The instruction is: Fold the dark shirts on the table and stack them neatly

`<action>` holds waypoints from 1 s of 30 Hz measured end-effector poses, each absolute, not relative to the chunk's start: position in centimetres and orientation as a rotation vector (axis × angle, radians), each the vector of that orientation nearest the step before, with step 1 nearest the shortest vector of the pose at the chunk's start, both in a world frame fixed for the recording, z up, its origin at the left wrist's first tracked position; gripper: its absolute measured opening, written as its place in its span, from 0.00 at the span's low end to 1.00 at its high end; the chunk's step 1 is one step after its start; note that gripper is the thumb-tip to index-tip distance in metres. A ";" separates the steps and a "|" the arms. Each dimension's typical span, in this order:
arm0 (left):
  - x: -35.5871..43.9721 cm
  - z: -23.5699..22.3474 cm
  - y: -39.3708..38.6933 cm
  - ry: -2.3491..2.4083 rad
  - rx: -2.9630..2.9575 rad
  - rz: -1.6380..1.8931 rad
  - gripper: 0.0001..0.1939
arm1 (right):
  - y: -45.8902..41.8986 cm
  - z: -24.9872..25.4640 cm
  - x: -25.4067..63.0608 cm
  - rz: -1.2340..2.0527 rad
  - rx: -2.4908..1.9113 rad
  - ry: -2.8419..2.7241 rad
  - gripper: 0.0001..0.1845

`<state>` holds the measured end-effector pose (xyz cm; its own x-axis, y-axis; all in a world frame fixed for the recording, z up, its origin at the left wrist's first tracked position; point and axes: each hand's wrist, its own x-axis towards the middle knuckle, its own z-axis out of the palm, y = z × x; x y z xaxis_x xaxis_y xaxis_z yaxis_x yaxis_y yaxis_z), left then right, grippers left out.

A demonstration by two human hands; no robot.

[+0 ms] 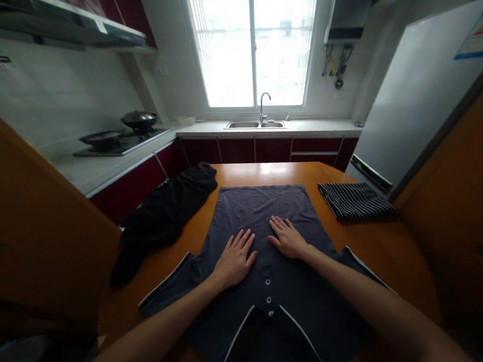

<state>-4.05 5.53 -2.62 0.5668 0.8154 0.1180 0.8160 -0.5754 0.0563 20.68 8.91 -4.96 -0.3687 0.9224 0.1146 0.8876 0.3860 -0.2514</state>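
A dark grey-blue polo shirt (260, 208) lies spread flat, front up, on the wooden table (263, 174). Its collar (273, 341) points toward me, dark with white piping, and a short row of buttons runs up from it. White-edged sleeves stick out to both sides. My left hand (235, 259) rests palm down on the middle of the shirt, fingers stretched out. To its right and slightly farther off, my right hand (288, 237) also lies flat on the cloth, fingers a little apart. Neither hand grips any fabric.
A crumpled black garment (166, 211) hangs over the table's left edge. On the right lies a folded black-and-white striped cloth (356, 202). Beyond are a sink (243, 125), a stove with a wok (139, 118), and a refrigerator (413, 100).
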 end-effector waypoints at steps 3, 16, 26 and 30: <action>-4.3 -2.9 5.5 -1.453 -2.775 -0.208 0.31 | 12.7 -4.1 26.2 0.230 -1.912 -2.276 0.40; 2.9 -2.8 15.6 -1.454 -2.876 -0.154 0.32 | 16.2 -4.8 19.2 0.144 -1.601 -2.461 0.34; -5.3 -1.3 28.0 -1.805 -2.646 -0.076 0.31 | 23.4 -3.1 32.2 0.166 -2.101 -2.168 0.35; -5.0 -1.0 29.6 -1.814 -2.609 -0.084 0.31 | 24.8 -2.6 30.8 0.100 -2.178 -2.058 0.36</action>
